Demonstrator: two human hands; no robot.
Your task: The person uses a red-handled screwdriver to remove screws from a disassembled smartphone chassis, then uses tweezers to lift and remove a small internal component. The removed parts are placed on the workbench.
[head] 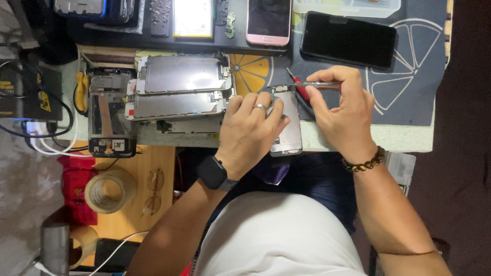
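Note:
My left hand [253, 128], with a ring and a dark wristwatch, grips a silver phone part [289, 134] at the table's near edge, its lower end sticking out past the fingers. My right hand [343, 111], with a bead bracelet on the wrist, pinches metal tweezers [307, 84] whose tip points left at the top end of that part. A red-handled screwdriver [298, 88] lies just under the tweezers.
Two silver phone screen frames [179, 87] are stacked left of my hands, beside an opened phone body [110, 122]. A black phone [348, 40], a pink phone [268, 21] and a white-screened one [193, 18] lie at the far side. Tape rolls [110, 190] and glasses [152, 191] rest on a lower wooden surface.

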